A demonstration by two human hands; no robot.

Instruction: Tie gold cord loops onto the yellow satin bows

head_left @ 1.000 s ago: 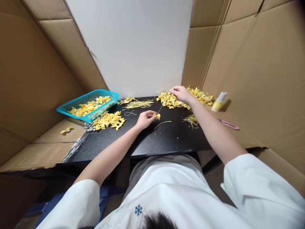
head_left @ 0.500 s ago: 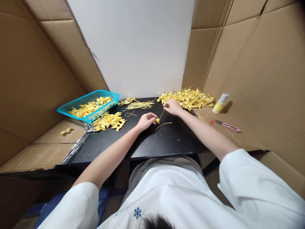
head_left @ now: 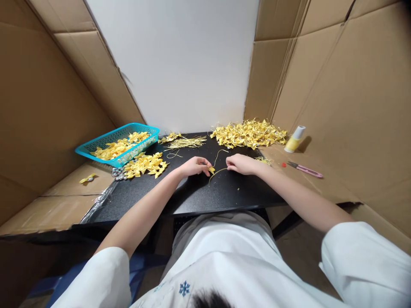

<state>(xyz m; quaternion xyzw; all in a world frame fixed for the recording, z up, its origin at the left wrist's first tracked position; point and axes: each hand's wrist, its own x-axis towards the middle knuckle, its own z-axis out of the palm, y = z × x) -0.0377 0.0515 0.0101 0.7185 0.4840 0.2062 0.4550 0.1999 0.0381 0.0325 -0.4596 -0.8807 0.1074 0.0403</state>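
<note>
My left hand [head_left: 196,166] is closed, its fingertips pinching a small yellow ribbon bow [head_left: 212,170] just above the black table [head_left: 192,196]. From the bow a thin golden string [head_left: 215,159] bends up and away, its far end loose. My right hand [head_left: 241,164] is closed with the fingertips together at one end of a curved golden cord [head_left: 217,172]. That cord's other end curls down toward the tabletop in front of the bow. The fingers partly hide the bow.
Yellow bows fill a turquoise basket [head_left: 117,162], and more form a pile [head_left: 146,164] beside it, next to silvery beads [head_left: 118,173]. Cut golden cords [head_left: 188,142] lie behind. A heap of bows [head_left: 250,133], a spool [head_left: 294,139] and pink-handled snips [head_left: 305,169] are to the right.
My right hand has come down toward me from beside the heap, leaving the thin string and closing at the cord's end. My left hand keeps the bow, shifting slightly.
</note>
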